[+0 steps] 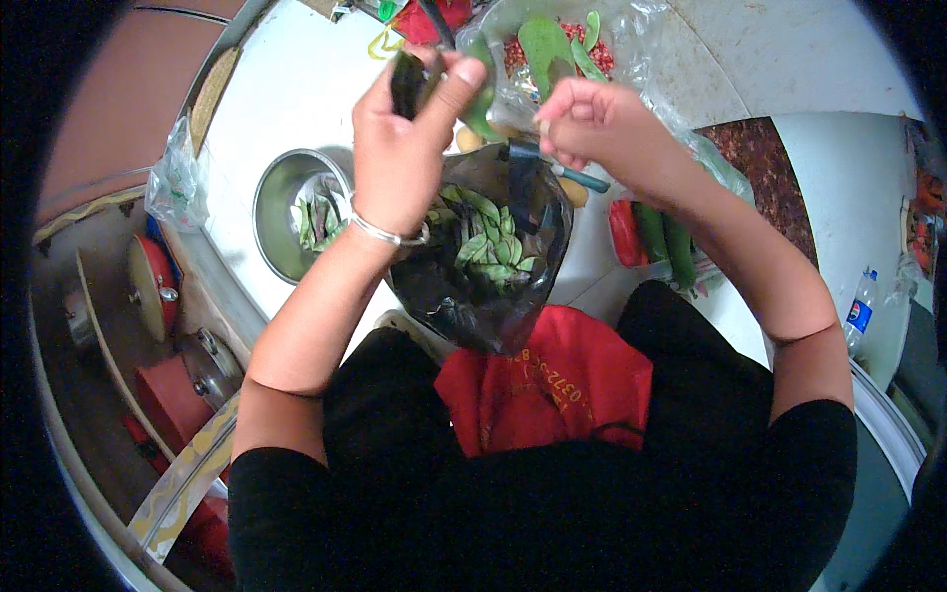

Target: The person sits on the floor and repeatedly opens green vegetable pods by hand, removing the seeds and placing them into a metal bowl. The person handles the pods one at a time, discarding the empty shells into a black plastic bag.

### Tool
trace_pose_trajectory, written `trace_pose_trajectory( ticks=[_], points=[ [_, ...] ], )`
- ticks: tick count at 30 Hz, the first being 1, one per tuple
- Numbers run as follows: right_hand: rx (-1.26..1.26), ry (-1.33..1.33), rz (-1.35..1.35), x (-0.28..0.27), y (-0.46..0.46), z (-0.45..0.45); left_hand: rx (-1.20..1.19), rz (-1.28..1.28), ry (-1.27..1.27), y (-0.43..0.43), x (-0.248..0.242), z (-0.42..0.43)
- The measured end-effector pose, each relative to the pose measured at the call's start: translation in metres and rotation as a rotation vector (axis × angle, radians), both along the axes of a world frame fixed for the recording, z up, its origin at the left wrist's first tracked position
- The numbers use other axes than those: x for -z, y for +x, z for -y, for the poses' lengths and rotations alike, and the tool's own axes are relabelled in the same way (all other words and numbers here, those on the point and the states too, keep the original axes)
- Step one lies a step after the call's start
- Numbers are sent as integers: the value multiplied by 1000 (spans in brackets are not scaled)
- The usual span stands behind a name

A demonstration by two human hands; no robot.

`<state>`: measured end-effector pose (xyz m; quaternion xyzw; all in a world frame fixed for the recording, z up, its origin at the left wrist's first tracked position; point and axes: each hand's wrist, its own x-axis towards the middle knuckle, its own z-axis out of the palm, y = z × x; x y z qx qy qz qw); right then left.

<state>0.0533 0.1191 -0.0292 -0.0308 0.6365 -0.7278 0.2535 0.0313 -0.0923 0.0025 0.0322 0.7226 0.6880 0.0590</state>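
Note:
My left hand (414,126), with a bracelet at its wrist, is closed around dark and green bean pods (408,85). To its right my right hand (584,126) is raised with thumb and fingers pinched together; blur hides whether anything is between them. Below both hands stands an open black plastic bag (459,311) holding flat green bean pods (492,240). A metal bowl (268,222) at the left contains more green and purplish pods (318,214). Beyond my hands, a clear plastic bag (644,44) holds large green pods (542,48) above small red bits.
A teal-handled tool (588,180) lies beside the black bag, near yellowish round things (573,194). Long green vegetables (677,248) and a red package (629,233) are at the right. A plastic bottle (860,311) stands farther right; lidded pots (211,366) fill a left shelf.

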Motion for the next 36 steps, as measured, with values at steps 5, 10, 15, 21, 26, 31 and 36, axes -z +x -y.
trace_pose_trajectory(
  ticks=[5,10,15,21,26,31,36],
  points=[
    [78,196,-112,20,-5,-22,-29,148,279,-28,-7,8],
    [182,567,-469,26,-37,-52,-28,155,314,-36,-4,4],
    [-6,288,-299,-25,-28,-16,-39,74,227,-31,0,-5],
    [100,576,-551,-26,-26,-9,-34,9,104,-24,-2,-12],
    [140,859,-1110,-20,-24,-12,123,-333,-210,-35,-6,-11],
    [145,813,-1175,-17,-20,-8,324,-478,-584,-33,2,-19],
    [201,751,-1177,-15,-22,-11,353,-435,-613,-33,-1,-18]
  ],
)
